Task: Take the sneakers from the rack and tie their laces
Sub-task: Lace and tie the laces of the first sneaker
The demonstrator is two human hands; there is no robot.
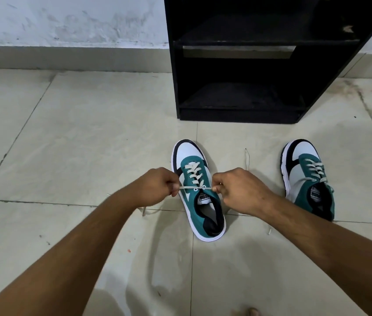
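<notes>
Left hand (157,185) and right hand (239,190) each grip one lace (186,187) end, pulled tight across the near sneaker (197,190).

Home interior, likely an entryway or room corner. Pale glazed floor tiles (89,137) with dark grout lines are running under and all around both hands. Beyond the hands, a black shoe rack (248,65) with open shelves is standing on the floor against a whitewashed wall (66,19); the paint is showing scuffs and stains, and a grey skirting band (66,58) is running along its base. A pair of teal, white and black sneakers is sitting on the tiles, one (199,192) between the hands, the other (308,176) off past the right hand. A bare toe is showing at the bottom edge, nearer than the hands.
</notes>
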